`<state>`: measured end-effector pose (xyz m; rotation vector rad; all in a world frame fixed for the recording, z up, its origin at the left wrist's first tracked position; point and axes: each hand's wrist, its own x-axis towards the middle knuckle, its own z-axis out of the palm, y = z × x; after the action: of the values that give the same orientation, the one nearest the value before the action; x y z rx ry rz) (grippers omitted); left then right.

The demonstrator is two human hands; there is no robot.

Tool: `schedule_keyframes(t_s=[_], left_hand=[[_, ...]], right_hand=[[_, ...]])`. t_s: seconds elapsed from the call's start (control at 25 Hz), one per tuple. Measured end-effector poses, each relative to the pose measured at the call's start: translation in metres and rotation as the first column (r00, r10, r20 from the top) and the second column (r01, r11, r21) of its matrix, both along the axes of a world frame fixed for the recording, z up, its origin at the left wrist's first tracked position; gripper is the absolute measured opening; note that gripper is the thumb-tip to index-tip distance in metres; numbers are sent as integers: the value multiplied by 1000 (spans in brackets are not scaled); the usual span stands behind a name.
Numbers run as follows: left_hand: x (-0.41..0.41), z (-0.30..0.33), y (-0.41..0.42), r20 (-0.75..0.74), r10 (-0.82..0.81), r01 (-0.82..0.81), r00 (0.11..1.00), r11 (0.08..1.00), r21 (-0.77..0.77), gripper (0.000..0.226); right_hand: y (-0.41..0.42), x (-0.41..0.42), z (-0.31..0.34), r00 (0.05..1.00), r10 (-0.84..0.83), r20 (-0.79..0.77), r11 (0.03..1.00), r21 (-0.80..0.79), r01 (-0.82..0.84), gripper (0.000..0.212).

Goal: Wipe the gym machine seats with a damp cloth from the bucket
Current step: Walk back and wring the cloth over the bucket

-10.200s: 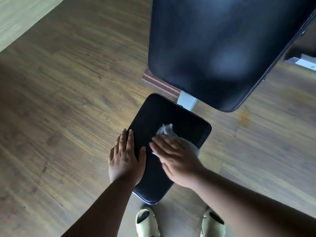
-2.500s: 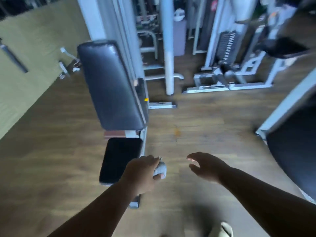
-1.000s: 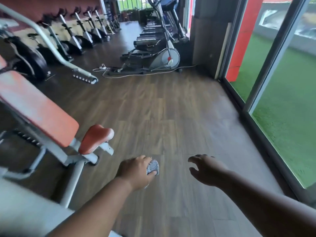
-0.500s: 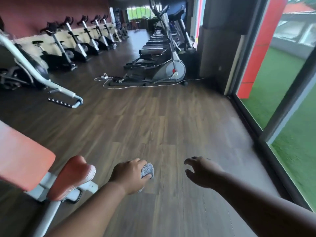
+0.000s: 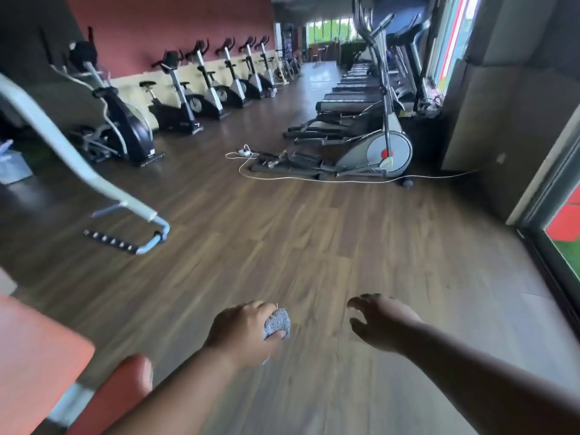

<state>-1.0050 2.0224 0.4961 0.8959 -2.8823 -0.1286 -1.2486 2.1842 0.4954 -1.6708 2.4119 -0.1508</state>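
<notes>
Gripping balled grey cloth (image 5: 277,322), left hand (image 5: 243,332); right hand (image 5: 381,324) loose, empty.

Orange pads, speckled grey cloth, brown plank floor

The cloth (image 5: 276,323) is grey with a fine pale speckle. The bench backrest (image 5: 34,359) and its seat pad (image 5: 116,394) are orange-red on a white frame (image 5: 67,406). The floor (image 5: 282,240) is brown wood-grain plank. The far wall (image 5: 175,23) is dull red above a cream band. The exercise bikes (image 5: 175,105) are black and white; the elliptical (image 5: 381,149) is silver-grey with a red spot. A white cable (image 5: 361,181) crosses the floor.
</notes>
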Motion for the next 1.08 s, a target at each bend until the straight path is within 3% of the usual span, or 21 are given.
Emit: schedule_keyframes(t_s=[0.16, 0.4, 0.64, 0.84, 1.08], left_hand=[[-103, 14, -110, 40, -39, 39, 998, 999, 2, 53], [-256, 23, -242, 36, -44, 44, 998, 999, -3, 47], [-351, -1, -357, -53, 145, -143, 988, 989, 30, 51], [-361, -6, -452, -51, 300, -297, 952, 953, 63, 53], [-344, -7, -639, -45, 427, -426, 903, 904, 38, 49]], right_hand=[[-90, -92, 11, 996, -77, 42, 997, 11, 77, 44], [-224, -245, 13, 999, -44, 4, 999, -22, 44, 43], [-401, -383, -2, 990, 138, -26, 988, 76, -136, 45], [-569, -413, 7, 941, 337, -31, 935, 126, -331, 47], [-783, -381, 7, 887, 461, -31, 887, 52, -459, 47]])
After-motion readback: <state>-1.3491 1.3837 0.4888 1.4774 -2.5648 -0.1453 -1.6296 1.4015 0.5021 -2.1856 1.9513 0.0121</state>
